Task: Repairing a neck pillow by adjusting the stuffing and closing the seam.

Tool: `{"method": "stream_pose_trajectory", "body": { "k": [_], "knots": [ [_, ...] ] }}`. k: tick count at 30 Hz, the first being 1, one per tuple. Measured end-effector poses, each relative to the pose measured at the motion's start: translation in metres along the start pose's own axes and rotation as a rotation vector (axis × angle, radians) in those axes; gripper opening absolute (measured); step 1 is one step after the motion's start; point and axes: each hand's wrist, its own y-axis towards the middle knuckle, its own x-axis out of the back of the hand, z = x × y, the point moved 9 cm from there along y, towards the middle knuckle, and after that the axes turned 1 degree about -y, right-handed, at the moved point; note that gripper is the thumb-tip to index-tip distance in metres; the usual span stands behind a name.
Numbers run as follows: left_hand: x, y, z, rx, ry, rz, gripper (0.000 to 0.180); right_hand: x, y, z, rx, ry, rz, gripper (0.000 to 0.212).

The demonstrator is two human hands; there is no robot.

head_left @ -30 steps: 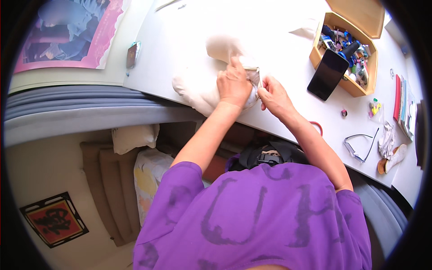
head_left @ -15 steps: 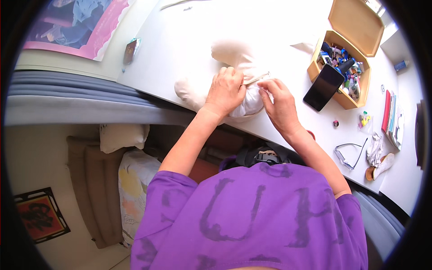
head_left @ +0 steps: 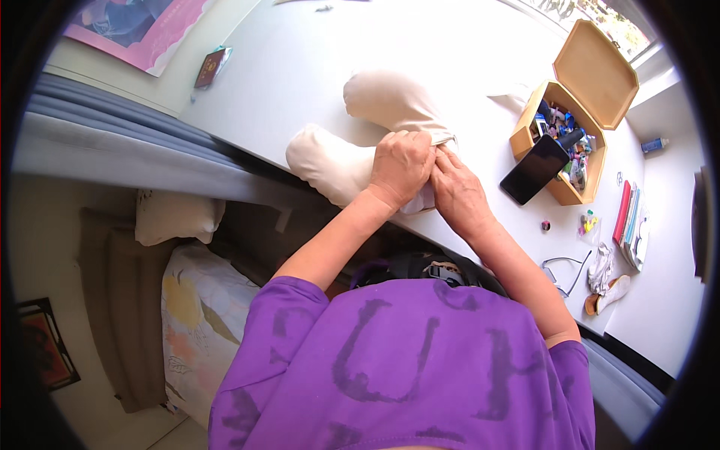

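Note:
A cream, padded U-shaped cushion (head_left: 394, 101), like a neck pillow, lies at the table's near edge with its two rounded ends pointing left. My left hand (head_left: 403, 166) is closed on the cushion's cloth cover near the bend of the U. Pressed up beside it, my right hand (head_left: 461, 191) pinches the cover's edge, fingertips against the left hand. A bunched fold of cloth shows just above the fingers. Whiter material peeks out below the hands. What lies between the fingertips is hidden.
Right of the cushion, a black phone (head_left: 535, 169) leans on an open wooden box (head_left: 576, 193) full of small items. Glasses (head_left: 570, 268), a small plastic bag (head_left: 590, 225), upright books (head_left: 628, 221) and a sandal-like item (head_left: 609, 295) sit along the table's right side. A dark red booklet (head_left: 211, 67) lies far left.
My right hand has moved in against my left, its fingers now on the cloth edge. The cushion's two ends look fuller and smoother. The view has shifted slightly.

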Motion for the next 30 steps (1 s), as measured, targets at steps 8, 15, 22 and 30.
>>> {"method": "stream_pose_trajectory", "body": {
  "k": [8,15,22,30],
  "knots": [
    [-0.006,-0.007,0.000,0.041,-0.140,0.002,0.023,-0.060,0.016,-0.023,0.094,0.197,0.333,0.019],
    [-0.011,-0.006,0.014,0.089,-0.159,0.014,0.024,-0.071,0.022,-0.037,0.131,0.305,0.236,0.026],
    [0.008,-0.007,0.011,0.109,-0.144,-0.119,0.022,-0.042,0.012,-0.017,0.066,0.004,0.083,0.038],
    [0.007,-0.004,0.014,0.051,-0.098,-0.115,0.018,-0.065,0.053,-0.026,0.109,0.210,0.553,0.034]
  ]
}}
